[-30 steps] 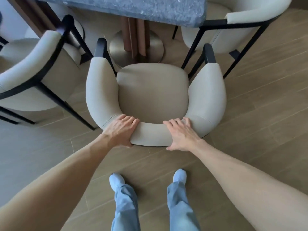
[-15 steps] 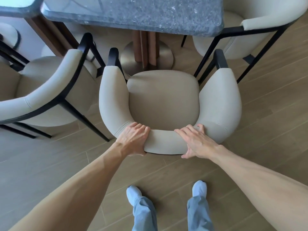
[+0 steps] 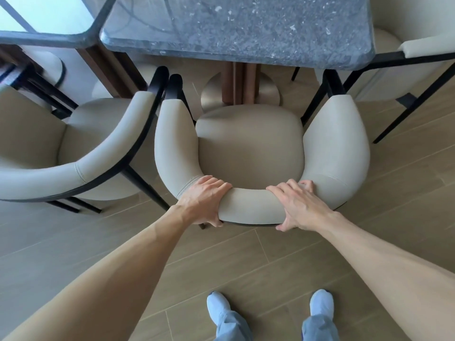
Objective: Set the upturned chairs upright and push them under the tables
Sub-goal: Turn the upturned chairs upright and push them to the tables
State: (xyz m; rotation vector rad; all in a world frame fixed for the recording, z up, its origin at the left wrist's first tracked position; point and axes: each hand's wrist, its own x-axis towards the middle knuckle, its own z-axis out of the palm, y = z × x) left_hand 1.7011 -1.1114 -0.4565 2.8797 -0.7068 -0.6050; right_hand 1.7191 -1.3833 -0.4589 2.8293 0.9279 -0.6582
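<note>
A beige armchair [image 3: 248,141] with a curved padded back and black frame stands upright in front of me, facing the dark stone table [image 3: 236,30]. Its front armrest tips sit just at the table's near edge. My left hand [image 3: 203,200] grips the left part of the backrest, fingers over the top and thumb under. My right hand [image 3: 299,205] grips the right part of the backrest the same way.
A second beige chair [image 3: 73,153] stands upright close on the left, its arm almost touching mine. A third chair [image 3: 416,45] is at the far right by the table. The table's round metal base [image 3: 268,92] lies ahead. Another table [image 3: 44,33] is far left. Wooden floor behind me.
The chair has slid forward toward the table with both hands on its backrest, and I have stepped after it. The table edge now reaches the armrest tips.
</note>
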